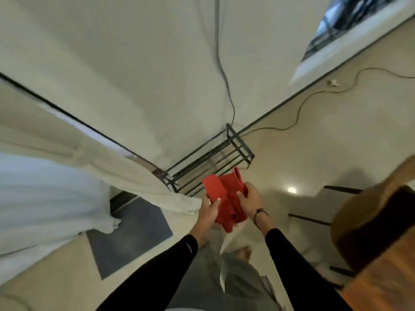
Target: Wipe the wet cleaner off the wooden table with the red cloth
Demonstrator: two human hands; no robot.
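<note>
Both hands, left and right, grip the bunched cloth mid-air, probably folding a pad; table untouched.

The person wears a tight black top with long sleeves that stop at the wrists. The left sleeve has a small pale pink mark near its cuff. The right sleeve is plain black. A thin dark string bracelet with a little knot goes around the right wrist. The person wears loose grey trousers. One bare foot peeks out below them.
</note>
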